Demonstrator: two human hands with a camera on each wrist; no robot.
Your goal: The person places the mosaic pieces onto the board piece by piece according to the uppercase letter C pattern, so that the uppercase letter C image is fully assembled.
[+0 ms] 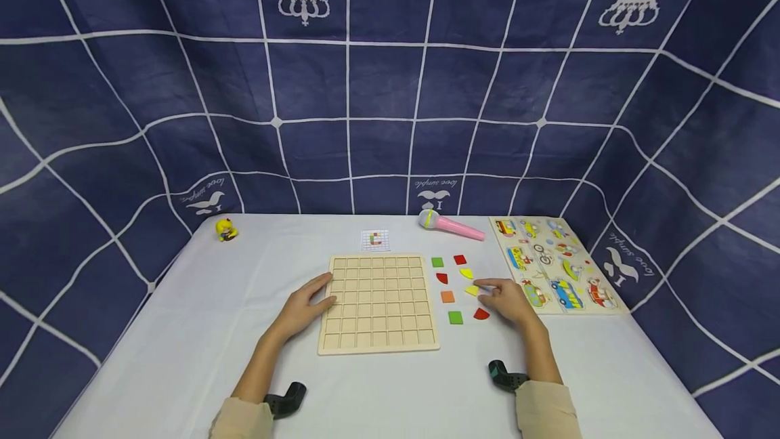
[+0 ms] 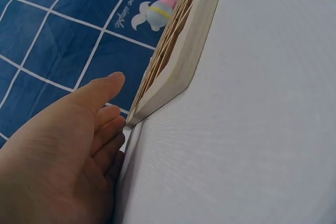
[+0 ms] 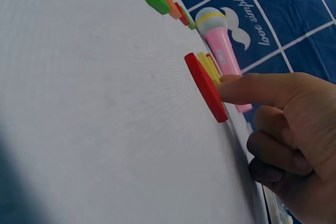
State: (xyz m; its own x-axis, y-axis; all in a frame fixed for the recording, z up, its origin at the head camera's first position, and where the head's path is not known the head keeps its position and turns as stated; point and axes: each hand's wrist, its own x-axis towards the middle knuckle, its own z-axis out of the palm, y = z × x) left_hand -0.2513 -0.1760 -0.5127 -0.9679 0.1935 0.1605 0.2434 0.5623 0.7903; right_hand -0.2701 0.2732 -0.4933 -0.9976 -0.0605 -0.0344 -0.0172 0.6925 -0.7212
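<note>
A square wooden grid board [image 1: 379,303] lies on the white table in the head view. At its left edge rests my left hand [image 1: 302,307], index finger and thumb tips at the rim; the left wrist view shows its fingers loosely bent beside the board's corner. To the right of the board my right hand [image 1: 507,299] has thumb and index finger at opposite edges of a small yellow piece [image 1: 471,290]. A red quarter-round piece [image 3: 206,87] stands out in front of the thumb in the right wrist view, partly covering the yellow one. The index finger is hidden there.
Several flat pieces lie around, among them a green square [image 1: 455,318], an orange square [image 1: 447,297] and a yellow quarter-round [image 1: 466,273]. Behind the board are a small pattern card [image 1: 374,240] and a pink toy microphone [image 1: 457,227]. A picture puzzle [image 1: 551,263] lies right; a yellow figurine [image 1: 225,229] stands far left.
</note>
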